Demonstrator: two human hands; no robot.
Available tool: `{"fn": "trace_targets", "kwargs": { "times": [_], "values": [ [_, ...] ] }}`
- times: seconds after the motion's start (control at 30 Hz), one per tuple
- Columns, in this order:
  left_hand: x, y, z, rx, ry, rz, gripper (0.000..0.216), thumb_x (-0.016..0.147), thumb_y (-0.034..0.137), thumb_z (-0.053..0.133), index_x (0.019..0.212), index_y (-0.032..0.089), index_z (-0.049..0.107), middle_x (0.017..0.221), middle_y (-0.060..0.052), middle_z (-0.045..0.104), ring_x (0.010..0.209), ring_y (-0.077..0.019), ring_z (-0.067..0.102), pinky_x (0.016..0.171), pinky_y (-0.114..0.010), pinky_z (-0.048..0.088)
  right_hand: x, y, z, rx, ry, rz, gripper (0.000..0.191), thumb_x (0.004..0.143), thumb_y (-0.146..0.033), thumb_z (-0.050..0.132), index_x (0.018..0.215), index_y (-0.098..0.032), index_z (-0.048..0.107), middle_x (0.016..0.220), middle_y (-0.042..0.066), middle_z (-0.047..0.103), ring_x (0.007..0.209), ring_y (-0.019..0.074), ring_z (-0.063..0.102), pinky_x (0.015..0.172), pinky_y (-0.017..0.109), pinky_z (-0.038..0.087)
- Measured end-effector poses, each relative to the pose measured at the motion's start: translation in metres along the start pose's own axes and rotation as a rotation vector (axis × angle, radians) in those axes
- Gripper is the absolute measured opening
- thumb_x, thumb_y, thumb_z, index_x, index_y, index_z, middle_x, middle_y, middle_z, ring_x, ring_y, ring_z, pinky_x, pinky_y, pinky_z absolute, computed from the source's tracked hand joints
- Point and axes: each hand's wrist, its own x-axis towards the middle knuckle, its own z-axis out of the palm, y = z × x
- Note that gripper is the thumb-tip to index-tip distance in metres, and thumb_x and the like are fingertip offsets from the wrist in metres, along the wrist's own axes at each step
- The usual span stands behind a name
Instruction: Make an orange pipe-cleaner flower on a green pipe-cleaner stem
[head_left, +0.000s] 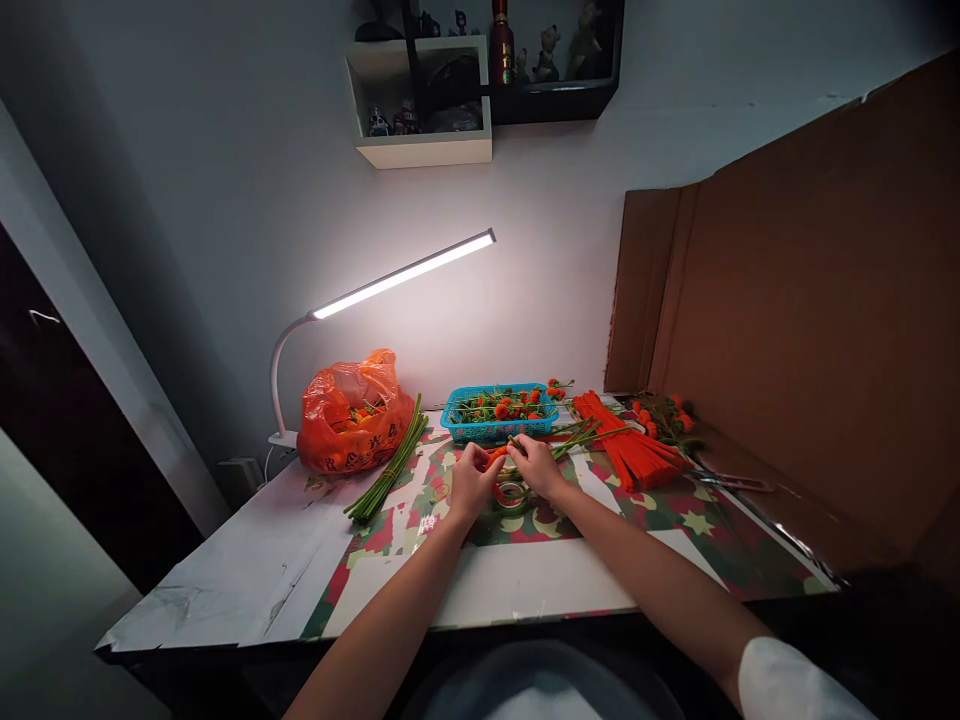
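Observation:
My left hand (472, 480) and my right hand (537, 465) meet over the middle of the table, fingers pinched together on a small orange flower piece (498, 455) with a green stem. A roll of green tape (512, 495) lies on the patterned table cover just under my hands. Behind them stands a blue basket (459, 425) holding orange flowers on green stems.
A bundle of green stems (390, 465) lies at left beside an orange plastic bag (351, 415). A pile of orange strips (630, 445) lies at right. Brown cardboard (787, 300) walls the right side. A lit desk lamp (401, 275) arches overhead. Wall shelves (420, 100) hang above.

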Motion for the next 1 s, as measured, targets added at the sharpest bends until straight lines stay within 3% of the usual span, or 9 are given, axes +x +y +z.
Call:
{"fn": "trace_targets", "kwargs": {
  "times": [0.5, 1.0],
  "values": [
    [-0.0009, 0.0009, 0.0006, -0.023, -0.076, 0.037, 0.017, 0.068, 0.031, 0.062, 0.079, 0.020, 0.055, 0.069, 0.003, 0.059, 0.053, -0.0107, 0.051, 0.051, -0.021, 0.039, 0.0045, 0.0069, -0.0006, 0.099, 0.102, 0.081, 0.027, 0.082, -0.040, 0.039, 0.063, -0.021, 0.044, 0.051, -0.003, 0.044, 0.049, 0.0147, 0.043, 0.051, 0.024, 0.028],
    [-0.0004, -0.0017, 0.0019, -0.009, -0.044, 0.029, 0.018, 0.069, 0.029, 0.059, 0.073, 0.020, 0.045, 0.060, 0.006, 0.049, 0.050, -0.0093, 0.045, 0.048, -0.019, 0.034, 0.0016, 0.0084, 0.0037, 0.093, 0.038, 0.072, 0.026, 0.081, -0.038, 0.040, 0.062, -0.020, 0.042, 0.054, -0.003, 0.045, 0.053, 0.0141, 0.043, 0.052, 0.024, 0.027]
  ]
}}
